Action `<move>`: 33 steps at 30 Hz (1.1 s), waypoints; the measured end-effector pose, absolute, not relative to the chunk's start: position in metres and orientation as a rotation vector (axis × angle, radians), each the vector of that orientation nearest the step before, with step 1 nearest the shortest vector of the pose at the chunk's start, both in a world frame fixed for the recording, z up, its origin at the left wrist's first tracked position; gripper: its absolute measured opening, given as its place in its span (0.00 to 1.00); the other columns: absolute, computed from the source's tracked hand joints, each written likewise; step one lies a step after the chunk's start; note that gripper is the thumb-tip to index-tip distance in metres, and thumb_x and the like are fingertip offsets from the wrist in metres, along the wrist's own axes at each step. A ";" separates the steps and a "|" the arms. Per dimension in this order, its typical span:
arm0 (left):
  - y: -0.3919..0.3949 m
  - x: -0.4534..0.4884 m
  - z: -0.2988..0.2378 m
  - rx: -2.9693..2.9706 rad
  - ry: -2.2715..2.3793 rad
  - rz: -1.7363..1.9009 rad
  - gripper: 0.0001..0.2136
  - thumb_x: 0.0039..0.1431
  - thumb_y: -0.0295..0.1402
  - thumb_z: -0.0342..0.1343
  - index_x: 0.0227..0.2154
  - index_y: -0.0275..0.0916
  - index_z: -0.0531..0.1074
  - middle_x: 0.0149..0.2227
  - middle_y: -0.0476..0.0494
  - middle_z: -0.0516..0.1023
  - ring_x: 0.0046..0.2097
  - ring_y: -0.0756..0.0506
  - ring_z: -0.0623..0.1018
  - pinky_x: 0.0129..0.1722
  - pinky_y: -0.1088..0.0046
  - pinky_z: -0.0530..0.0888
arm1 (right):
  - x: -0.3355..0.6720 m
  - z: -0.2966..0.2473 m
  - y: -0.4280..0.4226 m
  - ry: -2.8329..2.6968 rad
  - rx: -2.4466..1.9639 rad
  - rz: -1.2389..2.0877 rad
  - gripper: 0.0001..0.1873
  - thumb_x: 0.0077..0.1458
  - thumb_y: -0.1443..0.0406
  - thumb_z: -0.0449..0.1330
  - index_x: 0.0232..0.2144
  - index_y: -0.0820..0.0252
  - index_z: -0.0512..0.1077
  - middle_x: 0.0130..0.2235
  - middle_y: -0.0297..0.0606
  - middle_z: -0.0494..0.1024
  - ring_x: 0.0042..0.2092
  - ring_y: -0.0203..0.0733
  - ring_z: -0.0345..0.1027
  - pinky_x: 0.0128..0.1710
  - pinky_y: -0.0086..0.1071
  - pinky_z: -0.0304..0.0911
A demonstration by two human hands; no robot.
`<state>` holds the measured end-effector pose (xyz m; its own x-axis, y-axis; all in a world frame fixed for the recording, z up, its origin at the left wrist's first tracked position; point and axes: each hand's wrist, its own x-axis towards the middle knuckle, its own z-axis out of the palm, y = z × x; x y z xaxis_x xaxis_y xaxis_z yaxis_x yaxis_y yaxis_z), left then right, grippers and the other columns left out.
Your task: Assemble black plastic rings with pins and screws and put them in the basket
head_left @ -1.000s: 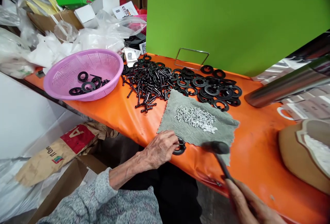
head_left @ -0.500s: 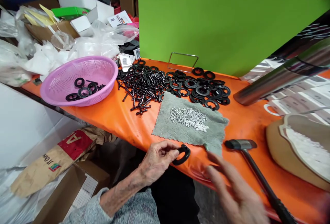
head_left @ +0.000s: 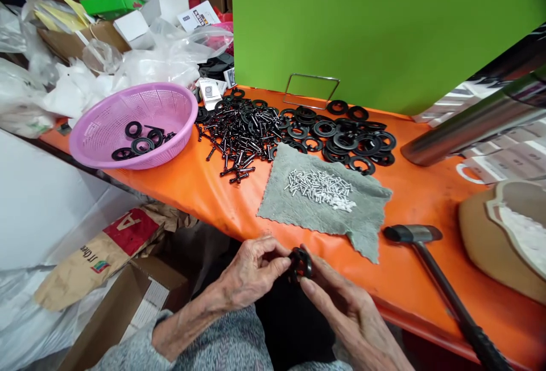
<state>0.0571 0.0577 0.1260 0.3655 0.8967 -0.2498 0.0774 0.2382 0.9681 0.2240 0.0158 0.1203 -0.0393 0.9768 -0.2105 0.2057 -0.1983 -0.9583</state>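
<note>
A small black ring (head_left: 303, 263) is pinched between the thumb and fingers of my left hand (head_left: 251, 271), just off the table's front edge. My right hand (head_left: 347, 308) grips the ring's right side with thumb and fingertips. Part of the ring is hidden by my fingers. Beyond my hands, a grey-green cloth (head_left: 281, 206) bears a heap of small silvery pins (head_left: 319, 186). Behind the cloth lie a pile of short black rods (head_left: 243, 132) and a spread of black rings (head_left: 345, 140). To the right rests a hammer (head_left: 420, 234) with a dark handle.
A pink basket (head_left: 85, 155) with several black parts stands at the left. A beige tub (head_left: 478, 246) with white contents is at the right, near a metal tube (head_left: 460, 123). A green panel (head_left: 362, 29) backs the orange table (head_left: 213, 206); a wire stand (head_left: 311, 78) sits before it.
My right hand has come in leftward from near the hammer and now holds the ring along with my left hand. The ring has turned slightly. The view has shifted a little.
</note>
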 end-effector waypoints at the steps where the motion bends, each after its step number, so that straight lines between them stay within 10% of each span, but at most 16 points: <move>1: 0.058 0.055 0.127 1.237 1.063 0.715 0.08 0.57 0.32 0.53 0.31 0.32 0.75 0.31 0.45 0.73 0.33 0.49 0.71 0.35 0.74 0.69 | 0.227 0.122 0.017 -1.292 -1.479 1.358 0.22 0.55 0.53 0.60 0.50 0.53 0.73 0.51 0.40 0.76 0.53 0.48 0.70 0.52 0.41 0.68; 33: 0.040 0.046 0.132 1.626 1.117 0.821 0.09 0.62 0.24 0.49 0.37 0.37 0.75 0.32 0.46 0.73 0.35 0.49 0.72 0.38 0.76 0.69 | 0.199 0.093 -0.008 -1.280 -1.396 1.188 0.22 0.58 0.60 0.60 0.55 0.50 0.69 0.54 0.33 0.74 0.55 0.41 0.67 0.54 0.31 0.63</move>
<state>0.0462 0.0400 0.1323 0.3534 0.9354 0.0077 0.2873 -0.1164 0.9507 0.1990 -0.0083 0.0928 0.0134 0.9962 -0.0864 0.1597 -0.0874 -0.9833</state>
